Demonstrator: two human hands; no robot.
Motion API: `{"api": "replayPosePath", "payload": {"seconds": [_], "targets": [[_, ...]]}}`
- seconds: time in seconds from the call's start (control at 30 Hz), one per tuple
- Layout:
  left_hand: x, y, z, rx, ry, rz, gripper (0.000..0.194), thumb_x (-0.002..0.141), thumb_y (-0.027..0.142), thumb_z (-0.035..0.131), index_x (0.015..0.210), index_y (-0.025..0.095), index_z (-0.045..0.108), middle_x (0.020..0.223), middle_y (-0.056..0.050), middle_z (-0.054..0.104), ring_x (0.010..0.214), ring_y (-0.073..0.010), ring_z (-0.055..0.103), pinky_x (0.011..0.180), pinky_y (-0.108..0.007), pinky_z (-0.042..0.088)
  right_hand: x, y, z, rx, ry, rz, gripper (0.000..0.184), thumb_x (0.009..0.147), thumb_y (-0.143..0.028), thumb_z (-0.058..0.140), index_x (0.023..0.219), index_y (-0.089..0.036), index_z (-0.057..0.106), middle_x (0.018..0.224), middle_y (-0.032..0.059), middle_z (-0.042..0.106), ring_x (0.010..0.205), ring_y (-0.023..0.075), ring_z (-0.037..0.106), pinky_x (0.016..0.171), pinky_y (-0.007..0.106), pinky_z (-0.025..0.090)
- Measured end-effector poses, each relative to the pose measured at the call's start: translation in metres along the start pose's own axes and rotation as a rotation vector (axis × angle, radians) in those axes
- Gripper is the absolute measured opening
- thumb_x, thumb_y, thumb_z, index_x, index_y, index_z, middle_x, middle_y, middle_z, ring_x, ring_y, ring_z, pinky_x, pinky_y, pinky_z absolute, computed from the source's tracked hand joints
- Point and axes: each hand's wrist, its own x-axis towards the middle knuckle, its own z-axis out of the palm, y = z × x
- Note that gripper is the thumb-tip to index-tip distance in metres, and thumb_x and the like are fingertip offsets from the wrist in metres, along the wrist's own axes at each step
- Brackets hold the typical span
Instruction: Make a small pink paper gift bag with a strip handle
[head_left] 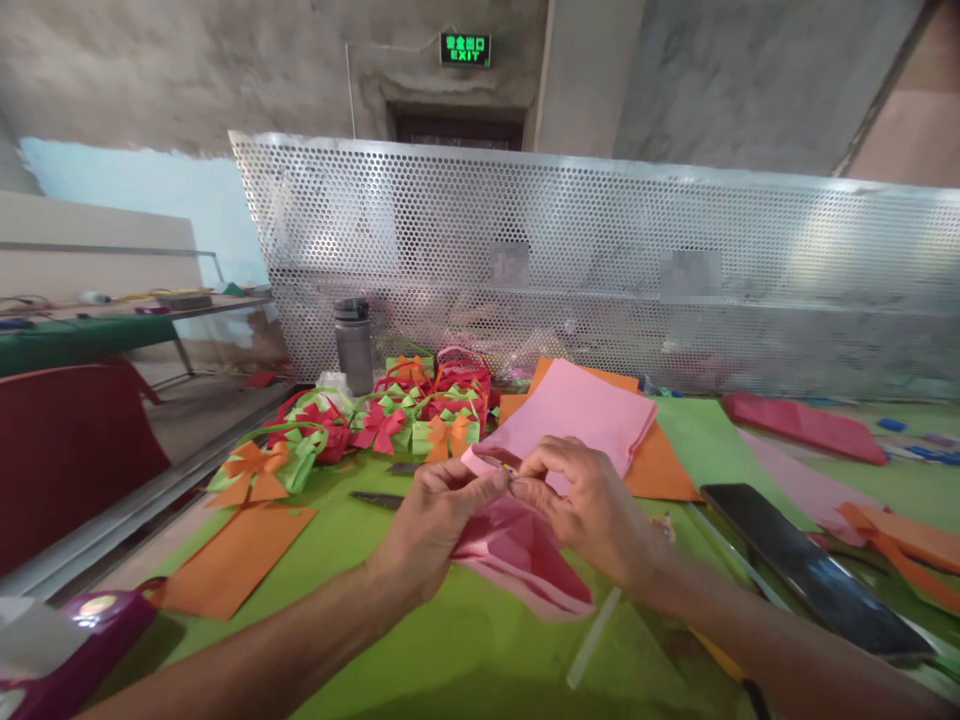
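Note:
My left hand [442, 520] and my right hand [589, 505] meet above the middle of the table, thumbs and fingertips pinched together. Between them is a curled pink paper strip [480, 459]. Something small with a yellowish tint shows at the fingertips, too small to name. Directly below, a folded pink paper bag [510, 545] opens toward me; whether the strip is joined to it I cannot tell. Dark scissor blades [375, 498] stick out behind my left hand. A translucent stick [594, 640] lies just in front of the bag.
Finished little paper bags with bows [382, 425] crowd the back left beside a grey bottle [353, 345]. Pink sheets [574, 405] lie behind my hands. A phone [806, 570] is at right, an orange card [236, 560] and purple device [105, 640] at left. A perforated metal screen [600, 220] stands behind.

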Motion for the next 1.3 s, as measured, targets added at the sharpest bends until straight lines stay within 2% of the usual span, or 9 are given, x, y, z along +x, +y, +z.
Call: {"api": "replayPosePath", "payload": {"seconds": [0.1,0.3,0.43,0.6,0.8,1.03,1.17,1.3], "targets": [[0.001,-0.002,-0.001,-0.010,0.001,-0.004,0.015,0.066,0.024,0.074,0.072,0.012,0.066,0.063,-0.002,0.065,0.056,-0.0132,0.061,0.059,-0.024,0.048,0.000,-0.001,-0.001,0.056,-0.036,0.066,0.016,0.081,-0.021,0.057,0.066,-0.019,0.052,0.063,-0.0010,0.058,0.062,0.0135,0.052,0.060,0.026,0.037],[-0.001,-0.002,0.003,-0.083,0.000,0.004,0.022,0.063,0.028,0.076,0.076,0.013,0.067,0.065,-0.003,0.066,0.056,-0.0139,0.061,0.057,-0.024,0.047,0.000,-0.003,-0.002,-0.043,0.005,0.050,0.016,0.079,-0.017,0.056,0.064,-0.019,0.052,0.062,-0.0006,0.060,0.067,0.0159,0.052,0.063,0.029,0.037],[-0.002,-0.002,0.005,-0.124,-0.039,0.020,0.028,0.062,0.032,0.076,0.081,0.014,0.067,0.069,-0.004,0.068,0.061,-0.0166,0.064,0.056,-0.024,0.048,0.000,-0.001,-0.001,0.064,-0.004,0.088,0.011,0.079,-0.020,0.058,0.068,-0.019,0.058,0.064,-0.0008,0.062,0.067,0.0156,0.054,0.067,0.029,0.040],[-0.003,-0.004,0.005,-0.156,-0.023,0.006,0.025,0.061,0.029,0.077,0.077,0.013,0.066,0.068,-0.003,0.068,0.061,-0.0163,0.064,0.055,-0.023,0.048,0.000,-0.001,0.000,0.175,-0.034,0.106,0.018,0.082,-0.023,0.053,0.065,-0.018,0.057,0.062,-0.0004,0.060,0.061,0.0132,0.054,0.060,0.026,0.040],[-0.004,-0.006,0.008,-0.264,0.002,-0.069,0.016,0.068,0.022,0.073,0.077,0.013,0.063,0.064,-0.002,0.067,0.055,-0.0119,0.061,0.056,-0.022,0.047,0.000,-0.003,0.000,0.045,0.014,0.032,0.018,0.081,-0.017,0.053,0.063,-0.019,0.052,0.061,-0.0030,0.058,0.061,0.0123,0.051,0.072,0.030,0.036],[-0.003,-0.011,0.006,-0.269,-0.037,-0.050,0.012,0.072,0.020,0.070,0.080,0.014,0.063,0.070,-0.004,0.067,0.063,-0.0143,0.064,0.060,-0.024,0.048,0.001,-0.007,0.000,-0.050,0.005,0.027,0.024,0.078,-0.012,0.051,0.056,-0.018,0.043,0.057,-0.0063,0.050,0.057,0.0085,0.045,0.090,0.037,0.025],[-0.003,-0.013,0.004,-0.254,-0.027,-0.094,0.018,0.067,0.017,0.073,0.082,0.013,0.063,0.075,-0.004,0.068,0.066,-0.0148,0.064,0.062,-0.025,0.048,0.001,-0.007,0.000,-0.105,-0.009,-0.006,0.024,0.077,-0.009,0.048,0.056,-0.017,0.041,0.057,-0.0062,0.048,0.057,0.0084,0.043,0.088,0.036,0.025],[-0.002,-0.014,0.003,-0.238,0.029,-0.113,0.023,0.061,0.019,0.078,0.077,0.014,0.063,0.073,-0.003,0.068,0.065,-0.0140,0.063,0.061,-0.025,0.047,-0.001,-0.005,0.002,-0.175,-0.020,-0.066,0.021,0.078,-0.007,0.047,0.059,-0.017,0.046,0.059,-0.0053,0.048,0.060,0.0093,0.044,0.090,0.037,0.023]]}}
